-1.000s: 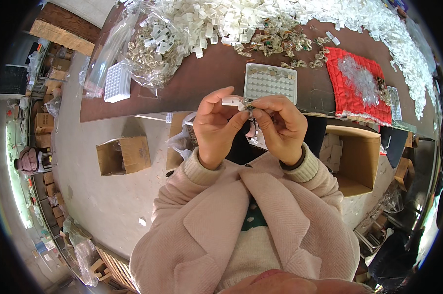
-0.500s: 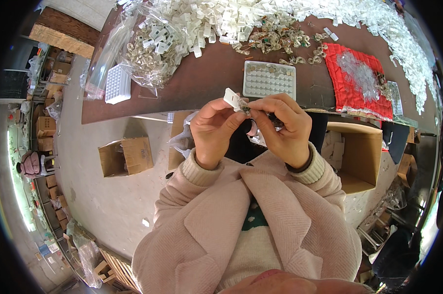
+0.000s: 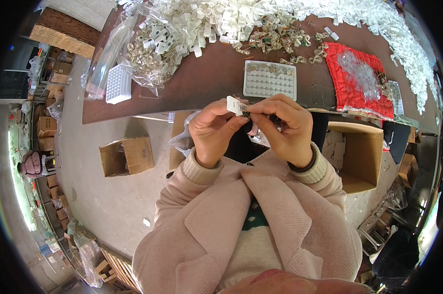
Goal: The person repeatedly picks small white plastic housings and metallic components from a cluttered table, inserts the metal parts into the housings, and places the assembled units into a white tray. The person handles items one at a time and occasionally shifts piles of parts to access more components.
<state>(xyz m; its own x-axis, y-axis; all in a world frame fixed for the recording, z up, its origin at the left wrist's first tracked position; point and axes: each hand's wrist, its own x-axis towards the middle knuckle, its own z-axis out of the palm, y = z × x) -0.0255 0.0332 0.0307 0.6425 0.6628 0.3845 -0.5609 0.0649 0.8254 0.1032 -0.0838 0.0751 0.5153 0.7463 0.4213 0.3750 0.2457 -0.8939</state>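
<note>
Both hands meet in front of my chest, just off the near edge of the brown table (image 3: 202, 88). My left hand (image 3: 214, 130) pinches a small white plastic casing (image 3: 235, 106), tilted, with a dark slot in it. With thumb and index finger together, my right hand (image 3: 283, 128) grips a small dark wired part at the casing's right end. The fingertips hide most of that part, so its exact kind does not show. Beyond the hands lies a white tray (image 3: 270, 90) of round pockets, some in its far rows holding small round pieces.
White casings (image 3: 221, 19) are heaped along the far side, beside a pile of coiled wired parts (image 3: 275, 36). A clear bag (image 3: 153, 59) and stacked white trays (image 3: 117, 85) lie left. Clear pieces rest on a red cloth (image 3: 336, 93). Cardboard boxes (image 3: 361, 157) stand below.
The white casing has turned slightly and sits a little further right in my left fingers. My right hand has barely shifted and keeps its pinch.
</note>
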